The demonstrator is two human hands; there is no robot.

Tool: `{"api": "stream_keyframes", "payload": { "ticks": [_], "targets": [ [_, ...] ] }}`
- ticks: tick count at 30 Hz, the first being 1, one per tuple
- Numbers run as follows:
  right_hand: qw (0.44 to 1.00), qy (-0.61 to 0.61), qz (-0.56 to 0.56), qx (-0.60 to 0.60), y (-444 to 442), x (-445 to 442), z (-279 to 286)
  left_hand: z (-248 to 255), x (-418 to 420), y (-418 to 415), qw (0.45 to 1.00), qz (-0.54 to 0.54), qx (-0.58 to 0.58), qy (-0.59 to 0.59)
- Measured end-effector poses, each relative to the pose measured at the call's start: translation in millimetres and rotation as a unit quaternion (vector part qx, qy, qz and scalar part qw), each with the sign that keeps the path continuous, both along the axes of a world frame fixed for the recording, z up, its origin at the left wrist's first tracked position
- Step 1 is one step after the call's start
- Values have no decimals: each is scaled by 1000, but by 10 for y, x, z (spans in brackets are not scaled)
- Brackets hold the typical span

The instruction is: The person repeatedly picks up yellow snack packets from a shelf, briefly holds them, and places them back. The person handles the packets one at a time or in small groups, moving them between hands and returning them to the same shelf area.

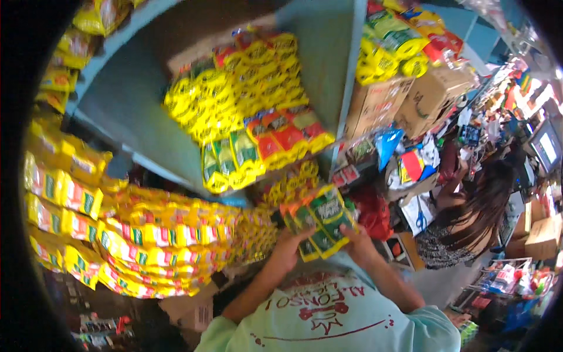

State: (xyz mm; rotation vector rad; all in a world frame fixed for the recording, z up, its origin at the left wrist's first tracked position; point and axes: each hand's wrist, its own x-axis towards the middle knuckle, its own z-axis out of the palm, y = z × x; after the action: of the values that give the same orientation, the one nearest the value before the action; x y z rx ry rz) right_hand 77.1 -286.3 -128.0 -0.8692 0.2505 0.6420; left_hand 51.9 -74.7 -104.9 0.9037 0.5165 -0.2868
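Observation:
Between my two hands, in front of my chest, are strips of green and yellow sachets, with some orange at their upper left. My left hand grips their left edge, its thumb on the front. My right hand grips the lower right edge, thumb also on the front. Just beyond them, on a shelf, stand rows of yellow-edged packets, with green ones and red ones at the front. The fingers behind the sachets are hidden.
Long strips of yellow, white and red sachets hang at the left. Cardboard boxes and more packets fill the shelf at the upper right. A person with long dark hair is at the right, near blue-handled scissors and a monitor.

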Motion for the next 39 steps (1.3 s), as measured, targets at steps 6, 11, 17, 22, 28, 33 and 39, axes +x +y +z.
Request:
{"api": "stream_keyframes", "payload": {
  "ticks": [6,11,17,22,28,33,39],
  "targets": [
    [1000,25,-10,8,129,-190,-115,95,-128,17,999,24,-7,23],
    [996,-60,-35,60,170,47,465,530,122,-12,987,59,79,-130],
    [978,-129,-38,161,490,322,983,1030,526,65,873,103,324,-350],
    [965,-124,-27,228,803,597,1339,1614,706,290,846,110,360,-377],
    [940,-132,17,314,1124,800,1873,2071,187,484,867,174,173,-433],
    [901,-171,101,385,1704,1201,2237,2066,286,646,774,211,262,-536],
    [916,-133,144,350,2697,1925,2992,2402,1074,952,720,369,217,-546]
  ]
}}
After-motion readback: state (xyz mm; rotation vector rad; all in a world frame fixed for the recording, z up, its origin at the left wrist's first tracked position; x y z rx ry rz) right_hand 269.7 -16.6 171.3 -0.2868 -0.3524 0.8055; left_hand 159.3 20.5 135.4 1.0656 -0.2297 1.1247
